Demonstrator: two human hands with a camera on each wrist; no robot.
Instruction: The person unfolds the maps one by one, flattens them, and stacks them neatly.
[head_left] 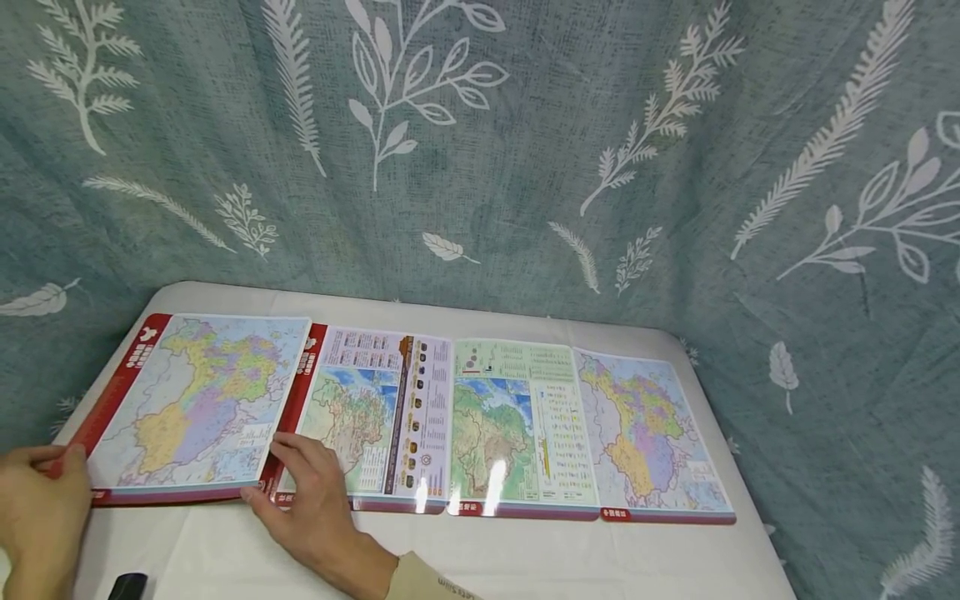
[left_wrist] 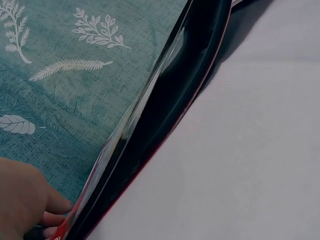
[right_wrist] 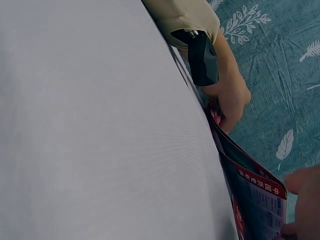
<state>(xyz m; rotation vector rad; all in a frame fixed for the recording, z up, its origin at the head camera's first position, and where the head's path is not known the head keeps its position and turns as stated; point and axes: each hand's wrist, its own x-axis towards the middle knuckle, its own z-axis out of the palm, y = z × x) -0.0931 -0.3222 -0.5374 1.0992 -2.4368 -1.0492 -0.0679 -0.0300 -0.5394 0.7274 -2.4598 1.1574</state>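
Observation:
A laminated map [head_left: 225,392] with a red left margin lies at the left end of the table, its right side overlapping a second map sheet [head_left: 352,417]. At the left margin, my left hand [head_left: 45,492] pinches the map's edge, thumb on top. My right hand [head_left: 315,500] holds the lower right corner, its fingertips along the side. In the left wrist view, the left hand [left_wrist: 25,200] grips a red edge beside a dark gap between layers. The right wrist view has the right hand [right_wrist: 305,200] at the sheet's corner, with layers bowed apart and the left hand [right_wrist: 230,100] beyond.
Two more map sheets, one green-bordered [head_left: 555,425] and one multicoloured [head_left: 645,433], continue the row rightward. A white cloth [head_left: 540,558] covers the table. Teal curtain with white leaves [head_left: 510,167] hangs behind. A small black object [head_left: 129,586] shows at the bottom left.

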